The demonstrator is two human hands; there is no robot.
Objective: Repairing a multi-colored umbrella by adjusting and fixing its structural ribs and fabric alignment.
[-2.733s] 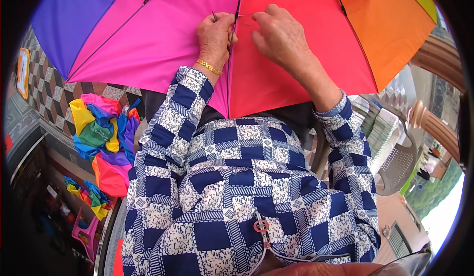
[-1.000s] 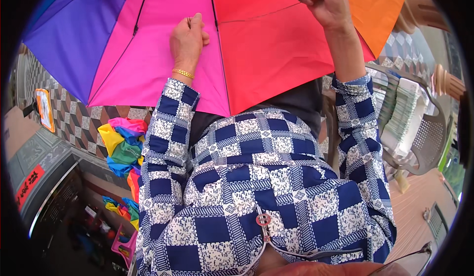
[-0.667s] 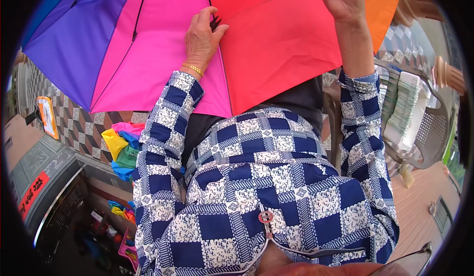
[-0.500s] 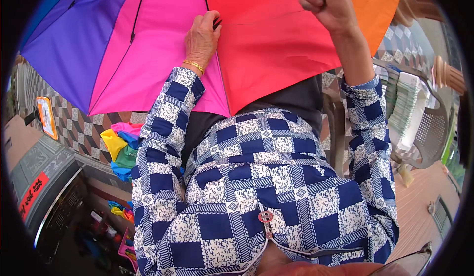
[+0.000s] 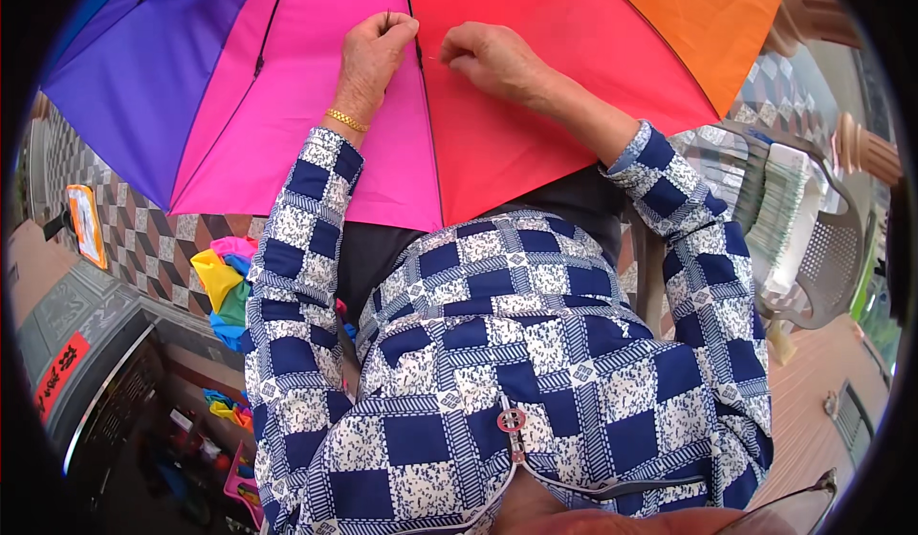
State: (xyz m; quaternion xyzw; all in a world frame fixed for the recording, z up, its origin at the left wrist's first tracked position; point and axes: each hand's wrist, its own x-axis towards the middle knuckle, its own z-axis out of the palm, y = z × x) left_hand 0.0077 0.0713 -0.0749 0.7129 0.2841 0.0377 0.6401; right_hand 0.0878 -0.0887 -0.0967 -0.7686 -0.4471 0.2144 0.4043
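Observation:
A rainbow umbrella canopy [image 5: 535, 124] lies spread over my lap, inner side up, with thin black ribs on its blue, purple, pink, red and orange panels. My left hand [image 5: 368, 62], a gold bracelet at its wrist, is closed in a pinch over the pink panel. A short dark sliver shows at its fingertips, too small to name. Beside it runs the black rib [image 5: 419, 52] between pink and red. Over the red panel, just right of that rib, my right hand [image 5: 492, 62] is curled with fingertips together. What it pinches, if anything, is hidden.
On the right stands a perforated plastic chair [image 5: 827, 267] with a stack of pale, thin-edged items [image 5: 779, 215]. Bright folded fabric [image 5: 225, 282] sits at my left on the tiled floor [image 5: 143, 239]. Lower left are a pink basket [image 5: 244, 487] and an orange-framed board [image 5: 88, 226].
My right hand has come down and left from the upper right to beside the rib. My left hand has shifted slightly left and up. A faint line across the red panel no longer shows.

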